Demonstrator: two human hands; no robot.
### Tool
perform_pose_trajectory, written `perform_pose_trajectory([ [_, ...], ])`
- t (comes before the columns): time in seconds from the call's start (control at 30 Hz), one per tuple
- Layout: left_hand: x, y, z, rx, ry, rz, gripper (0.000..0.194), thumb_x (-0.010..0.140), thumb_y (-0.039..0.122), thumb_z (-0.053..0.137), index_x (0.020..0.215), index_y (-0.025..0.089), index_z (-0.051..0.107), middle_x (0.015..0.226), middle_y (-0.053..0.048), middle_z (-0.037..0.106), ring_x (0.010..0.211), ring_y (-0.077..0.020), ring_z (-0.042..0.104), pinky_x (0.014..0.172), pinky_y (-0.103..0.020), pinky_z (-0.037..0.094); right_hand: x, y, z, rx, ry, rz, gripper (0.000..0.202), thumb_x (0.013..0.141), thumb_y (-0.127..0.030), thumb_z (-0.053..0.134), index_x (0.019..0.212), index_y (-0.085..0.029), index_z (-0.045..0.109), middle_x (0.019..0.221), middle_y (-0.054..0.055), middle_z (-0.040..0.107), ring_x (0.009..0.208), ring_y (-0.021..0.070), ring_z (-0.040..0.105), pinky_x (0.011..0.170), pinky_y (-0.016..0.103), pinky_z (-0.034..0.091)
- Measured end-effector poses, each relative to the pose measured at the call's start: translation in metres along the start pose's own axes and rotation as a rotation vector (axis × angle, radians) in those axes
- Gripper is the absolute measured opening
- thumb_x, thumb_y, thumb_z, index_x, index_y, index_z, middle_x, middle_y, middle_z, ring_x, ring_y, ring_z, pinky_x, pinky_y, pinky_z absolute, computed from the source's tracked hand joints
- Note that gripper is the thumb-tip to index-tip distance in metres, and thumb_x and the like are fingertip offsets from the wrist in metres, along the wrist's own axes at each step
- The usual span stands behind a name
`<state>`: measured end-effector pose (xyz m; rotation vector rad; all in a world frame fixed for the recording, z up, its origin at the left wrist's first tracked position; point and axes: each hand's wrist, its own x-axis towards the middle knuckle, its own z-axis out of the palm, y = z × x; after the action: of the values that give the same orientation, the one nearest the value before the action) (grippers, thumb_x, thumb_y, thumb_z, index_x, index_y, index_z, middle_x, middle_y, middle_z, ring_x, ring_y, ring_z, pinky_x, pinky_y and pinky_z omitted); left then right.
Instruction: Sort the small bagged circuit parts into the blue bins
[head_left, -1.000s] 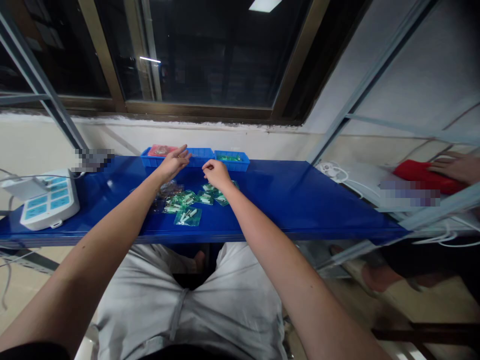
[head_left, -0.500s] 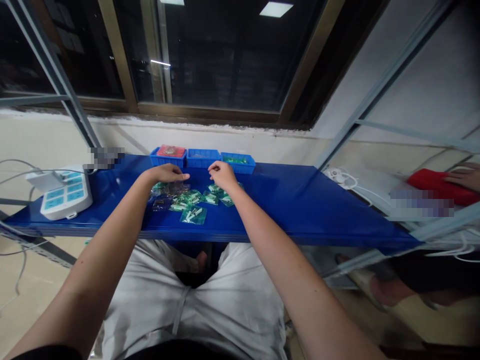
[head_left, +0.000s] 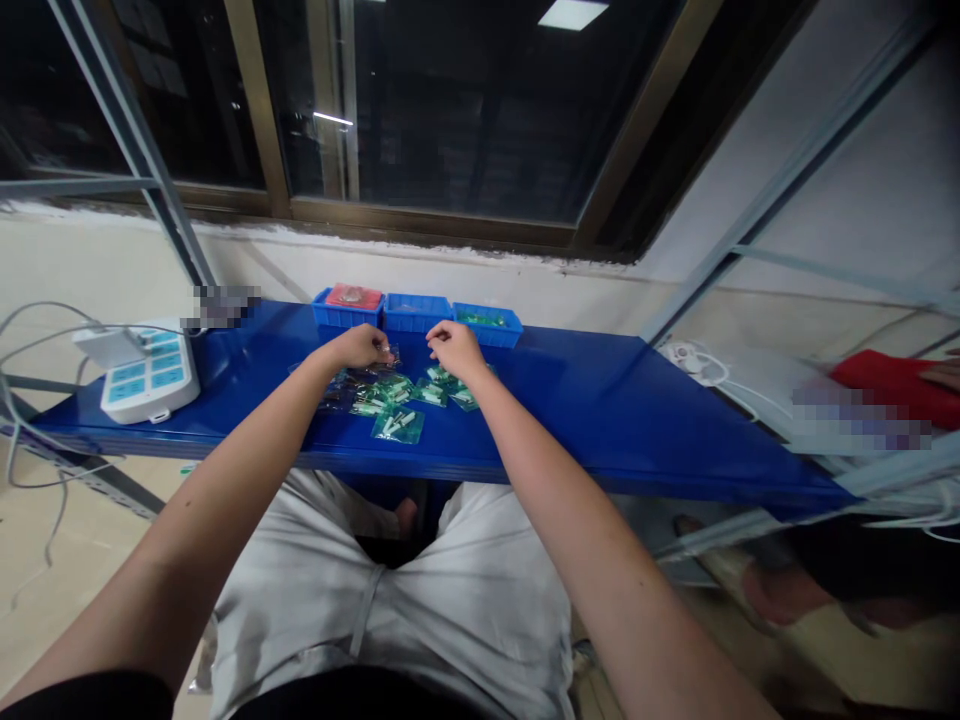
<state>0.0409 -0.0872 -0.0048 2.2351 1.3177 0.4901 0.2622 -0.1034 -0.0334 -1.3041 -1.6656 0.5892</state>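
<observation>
My left hand pinches a small clear bag over the left part of a pile of small bags. My right hand is closed at the fingertips in front of the right blue bin; whatever it may hold is too small to make out. Between and below my hands lie several green bags with white pieces inside. One green bag lies nearest the table's front edge. Darker bags lie partly under my left wrist.
Three blue bins stand along the back: the left holds a red bag, the middle faces me, the right holds green bags. A power strip sits left. At far right, another person's hand rests on red material.
My left hand has closed its fingers on a small clear bag and lifted it a little. My right hand stays in nearly the same place. The whole view has shifted slightly.
</observation>
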Motion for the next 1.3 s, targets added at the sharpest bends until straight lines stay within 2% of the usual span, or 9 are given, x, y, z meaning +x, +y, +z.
perform_pose_trajectory([
  [0.13, 0.001, 0.006, 0.009, -0.049, 0.209, 0.036, 0.020, 0.072, 0.034, 0.071, 0.071, 0.015, 0.075, 0.068, -0.004, 0.070, 0.065, -0.0159, 0.057, 0.063, -0.027, 0.038, 0.001, 0.000, 0.002, 0.028, -0.020, -0.035, 0.010, 0.079, -0.020, 0.056, 0.079, -0.018, 0.067, 0.074, 0.002, 0.067, 0.070, 0.0169, 0.065, 0.065, 0.028, 0.053],
  [0.23, 0.001, 0.014, 0.015, -0.122, 0.318, 0.104, 0.024, 0.077, 0.037, 0.069, 0.074, 0.013, 0.075, 0.065, -0.003, 0.067, 0.061, -0.0139, 0.054, 0.060, -0.026, 0.037, 0.001, -0.001, 0.005, 0.106, -0.062, -0.050, 0.015, 0.078, -0.027, 0.065, 0.090, -0.017, 0.068, 0.077, 0.003, 0.069, 0.073, 0.0165, 0.065, 0.066, 0.027, 0.053],
  [0.33, -0.001, 0.023, 0.021, -0.243, 0.282, 0.136, 0.024, 0.082, 0.035, 0.068, 0.080, 0.012, 0.074, 0.057, -0.001, 0.062, 0.053, -0.0114, 0.049, 0.053, -0.025, 0.035, 0.000, -0.004, 0.006, 0.174, -0.116, -0.038, 0.013, 0.081, -0.024, 0.065, 0.091, -0.016, 0.069, 0.074, 0.002, 0.069, 0.066, 0.0143, 0.064, 0.059, 0.024, 0.051],
  [0.5, -0.001, 0.030, 0.026, -0.429, 0.253, 0.054, 0.011, 0.086, 0.021, 0.064, 0.085, 0.012, 0.070, 0.056, -0.001, 0.062, 0.048, -0.0105, 0.052, 0.050, -0.023, 0.039, 0.000, -0.005, 0.003, 0.276, -0.124, 0.070, 0.010, 0.086, -0.021, 0.061, 0.080, -0.015, 0.067, 0.058, 0.001, 0.063, 0.050, 0.0133, 0.060, 0.043, 0.020, 0.044],
  [0.83, 0.000, 0.031, 0.027, -0.565, 0.251, 0.007, 0.011, 0.086, 0.015, 0.063, 0.076, 0.013, 0.065, 0.056, -0.003, 0.062, 0.050, -0.0125, 0.059, 0.050, -0.023, 0.044, 0.003, -0.006, 0.001, 0.354, -0.056, 0.153, 0.011, 0.083, -0.018, 0.064, 0.072, -0.017, 0.063, 0.056, -0.002, 0.061, 0.050, 0.0120, 0.061, 0.040, 0.017, 0.043],
  [0.97, -0.004, 0.035, 0.025, -0.541, 0.275, 0.013, 0.014, 0.087, 0.016, 0.063, 0.073, 0.013, 0.065, 0.051, 0.000, 0.057, 0.044, -0.0091, 0.053, 0.046, -0.021, 0.039, 0.001, -0.007, -0.001, 0.312, -0.029, 0.133, 0.013, 0.084, -0.019, 0.063, 0.071, -0.017, 0.065, 0.047, -0.005, 0.053, 0.039, 0.0092, 0.050, 0.038, 0.018, 0.041],
  [1.07, -0.007, 0.037, 0.024, -0.538, 0.265, 0.015, 0.014, 0.089, 0.020, 0.062, 0.076, 0.014, 0.064, 0.048, 0.003, 0.054, 0.038, -0.0073, 0.047, 0.042, -0.020, 0.035, -0.001, -0.011, -0.002, 0.357, -0.037, 0.167, 0.015, 0.084, -0.017, 0.063, 0.069, -0.016, 0.062, 0.049, -0.004, 0.056, 0.039, 0.0089, 0.052, 0.038, 0.018, 0.041],
  [1.2, -0.007, 0.038, 0.025, -0.605, 0.227, 0.016, 0.012, 0.090, 0.025, 0.062, 0.085, 0.014, 0.064, 0.068, -0.004, 0.068, 0.044, -0.0097, 0.058, 0.042, -0.020, 0.039, -0.002, -0.018, -0.003, 0.442, -0.070, 0.245, 0.011, 0.086, -0.018, 0.062, 0.076, -0.016, 0.062, 0.060, -0.001, 0.065, 0.048, 0.0111, 0.062, 0.041, 0.017, 0.046],
  [1.3, -0.007, 0.037, 0.025, -0.635, 0.232, 0.030, 0.020, 0.089, 0.032, 0.064, 0.088, 0.012, 0.066, 0.090, -0.011, 0.073, 0.056, -0.0132, 0.067, 0.044, -0.020, 0.043, -0.002, -0.019, -0.003, 0.491, -0.075, 0.255, 0.011, 0.088, -0.022, 0.062, 0.078, -0.016, 0.062, 0.065, 0.001, 0.067, 0.055, 0.0125, 0.066, 0.044, 0.018, 0.049],
])
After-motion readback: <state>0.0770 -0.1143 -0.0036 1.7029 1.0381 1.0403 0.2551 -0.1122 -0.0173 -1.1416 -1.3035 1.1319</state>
